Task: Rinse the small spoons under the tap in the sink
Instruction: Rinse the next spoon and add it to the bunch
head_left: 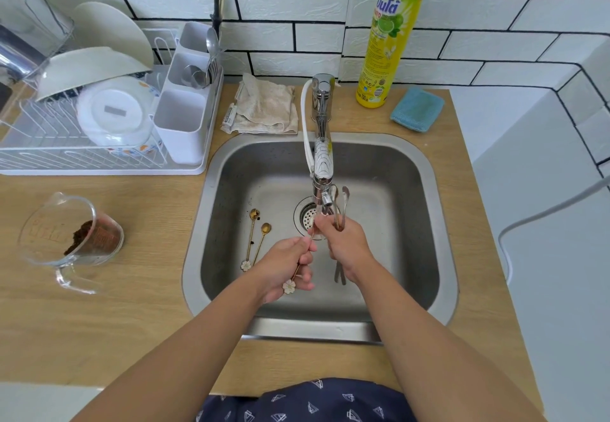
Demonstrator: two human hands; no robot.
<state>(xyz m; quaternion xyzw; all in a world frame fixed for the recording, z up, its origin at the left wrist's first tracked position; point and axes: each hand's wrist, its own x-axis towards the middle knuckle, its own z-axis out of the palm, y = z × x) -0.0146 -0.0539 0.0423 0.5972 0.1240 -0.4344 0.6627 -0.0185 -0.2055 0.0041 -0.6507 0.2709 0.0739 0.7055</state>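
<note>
Rinsing is the step in hand: a gold spoon [302,261] with a flower end is pinched by the left hand [285,265] at the centre of the frame, its bowl end pointed up toward the spout of the tap [321,171], where it is hidden behind the right hand [343,240]. A bundle of silver spoons [341,204] is gripped in the right hand, bowls up just beside the spout and handles showing below the wrist. The two hands are nearly touching over the drain [308,217]. Whether water is running cannot be told with certainty.

Two more gold spoons [255,240] are lying on the floor of the sink [425,223], just left of the left hand; dark specks are seen on one bowl, so they are judged unrinsed. The next move is judged to call for the held spoon being turned under the stream, then passed to the right-hand bundle or set aside, and one of the lying spoons being picked up.

At upper left on the bench [158,256] stands a rack [66,144].
</note>
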